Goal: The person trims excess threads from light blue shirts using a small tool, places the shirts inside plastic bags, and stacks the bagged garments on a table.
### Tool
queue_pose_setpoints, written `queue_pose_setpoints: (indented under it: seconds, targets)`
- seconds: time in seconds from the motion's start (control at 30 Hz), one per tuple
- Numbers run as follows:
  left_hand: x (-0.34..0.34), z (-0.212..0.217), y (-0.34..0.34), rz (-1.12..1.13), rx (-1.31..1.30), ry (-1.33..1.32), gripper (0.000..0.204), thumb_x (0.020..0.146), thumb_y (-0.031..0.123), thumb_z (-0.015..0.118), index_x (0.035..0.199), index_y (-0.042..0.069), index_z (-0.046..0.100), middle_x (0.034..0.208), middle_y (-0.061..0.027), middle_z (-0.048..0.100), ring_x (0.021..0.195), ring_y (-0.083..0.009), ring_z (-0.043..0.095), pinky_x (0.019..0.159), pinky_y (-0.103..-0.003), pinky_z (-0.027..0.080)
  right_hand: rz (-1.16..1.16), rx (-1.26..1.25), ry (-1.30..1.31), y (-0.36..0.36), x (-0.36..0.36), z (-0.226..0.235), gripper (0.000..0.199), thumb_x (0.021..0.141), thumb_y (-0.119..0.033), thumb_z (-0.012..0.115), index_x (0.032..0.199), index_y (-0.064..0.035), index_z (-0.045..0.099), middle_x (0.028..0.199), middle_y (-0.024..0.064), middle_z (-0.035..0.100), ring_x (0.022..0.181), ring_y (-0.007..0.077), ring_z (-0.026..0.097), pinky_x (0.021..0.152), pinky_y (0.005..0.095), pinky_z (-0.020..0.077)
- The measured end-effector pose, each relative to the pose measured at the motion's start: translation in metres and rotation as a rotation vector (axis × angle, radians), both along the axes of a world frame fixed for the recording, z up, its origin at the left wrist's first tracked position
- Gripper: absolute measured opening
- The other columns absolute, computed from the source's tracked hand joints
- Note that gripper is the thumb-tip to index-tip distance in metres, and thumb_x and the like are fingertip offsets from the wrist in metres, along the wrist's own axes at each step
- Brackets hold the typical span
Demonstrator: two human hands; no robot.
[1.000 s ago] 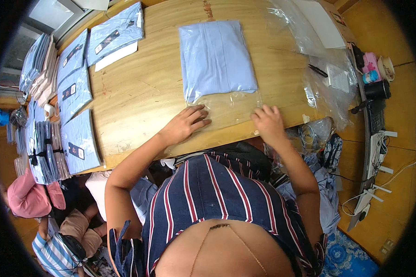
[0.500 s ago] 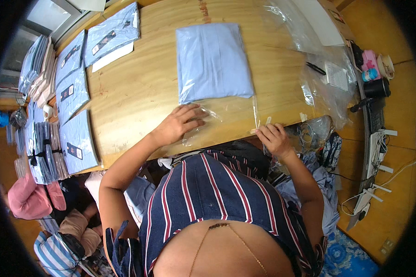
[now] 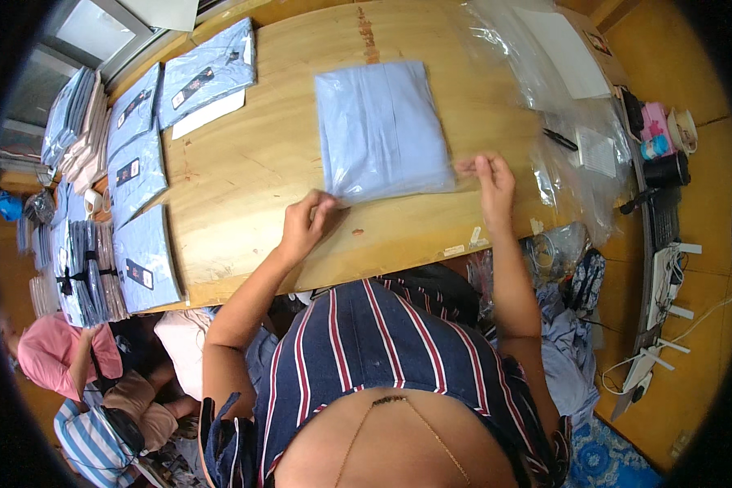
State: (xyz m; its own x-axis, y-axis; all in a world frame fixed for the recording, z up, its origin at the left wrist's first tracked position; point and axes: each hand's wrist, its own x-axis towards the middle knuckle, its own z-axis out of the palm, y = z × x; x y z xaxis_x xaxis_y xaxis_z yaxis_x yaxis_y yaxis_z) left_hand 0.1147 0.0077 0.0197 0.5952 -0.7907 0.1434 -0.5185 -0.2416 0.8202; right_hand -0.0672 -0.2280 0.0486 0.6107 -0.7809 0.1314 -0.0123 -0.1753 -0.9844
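Observation:
A folded light blue garment in a clear plastic bag (image 3: 386,134) lies in the middle of the wooden table, its smooth side up. At the near left corner of the bag, my left hand (image 3: 305,221) is closed, thumb and fingers pinching the plastic. My right hand (image 3: 494,183) is at the near right corner, fingers curled against the bag's edge and smeared by motion. The bag's loose end no longer lies spread toward me; it appears tucked at the near edge, partly hidden.
Along the left stand bagged blue garments with dark tags (image 3: 142,175) and tied stacks (image 3: 81,272). Clear plastic bags (image 3: 537,106), a black pen (image 3: 559,140) and a keyboard (image 3: 665,213) lie at the right. Another person in a pink top (image 3: 57,354) sits at lower left.
My right hand has moved up from the table's front edge to the bag's near right corner. My left hand has closed on the near left corner. The loose plastic end has folded in.

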Motion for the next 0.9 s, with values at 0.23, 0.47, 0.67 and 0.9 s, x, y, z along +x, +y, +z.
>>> queue_pose_setpoints:
  seconds: [0.23,0.47,0.67,0.9]
  targets:
    - [0.004,-0.005,-0.067,0.438,-0.084,0.082,0.024,0.091,0.016,0.036,0.078,0.000,0.048,0.056,-0.0131,0.054,0.046,-0.0222,0.052,0.047,-0.033,0.041,-0.241,-0.166,0.402,-0.031,0.068,-0.040,0.021,0.089,-0.022,0.038,0.087,-0.0037,0.048,0.066,0.0134,0.058,0.052,0.0237,0.058,0.046,0.0339,0.0441]
    - [0.018,-0.031,-0.077,0.501,0.246,-0.334,0.019,0.087,0.017,0.041,0.078,0.002,0.046,0.055,-0.0190,0.053,0.049,-0.0358,0.052,0.046,-0.044,0.038,-0.314,-0.659,0.957,-0.033,0.092,-0.064,0.020,0.087,-0.027,0.040,0.095,-0.0122,0.051,0.081,0.0165,0.057,0.078,0.0329,0.054,0.065,0.0443,0.0395]
    - [0.013,-0.024,-0.074,0.476,0.309,-0.528,0.020,0.083,0.026,0.048,0.097,0.017,0.057,0.104,-0.0106,0.050,0.095,-0.0270,0.046,0.075,-0.039,0.036,-0.319,-0.674,0.989,-0.027,0.087,-0.050,0.019,0.084,-0.027,0.046,0.099,-0.0176,0.052,0.101,0.0110,0.044,0.097,0.0272,0.040,0.078,0.0433,0.0322]
    - [0.018,-0.037,-0.058,0.608,0.284,-0.491,0.034,0.083,0.031,0.047,0.116,0.022,0.050,0.107,-0.0133,0.046,0.095,-0.0304,0.041,0.083,-0.041,0.031,-0.143,-0.581,0.692,-0.060,0.053,-0.076,0.040,0.081,-0.027,0.051,0.120,-0.0225,0.042,0.111,0.0121,0.042,0.100,0.0310,0.042,0.082,0.0412,0.0354]
